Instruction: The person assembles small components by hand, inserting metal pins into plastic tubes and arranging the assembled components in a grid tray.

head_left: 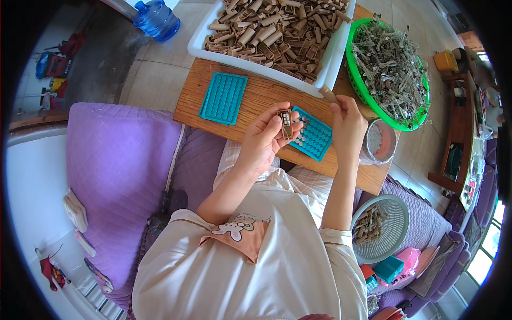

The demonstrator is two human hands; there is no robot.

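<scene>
Shirt (pixel 298 250), left hand (pixel 260 136) over tray (pixel 320 137) edge, bare tabletop (pixel 256 98) leftward

No wording is legible. Small dark lettering (pixel 252 217) stands just above the rabbit (pixel 232 229) printed at the orange pocket (pixel 252 245) of the white shirt (pixel 290 261); pale marks on a red case (pixel 55 66) at far left are blurred.

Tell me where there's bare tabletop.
The table shows bare wood between the left teal tray and the left hand, near the white bin, plus a strip left of that tray. Crowded to the right: second teal tray, green basket, round tub, right hand.
</scene>
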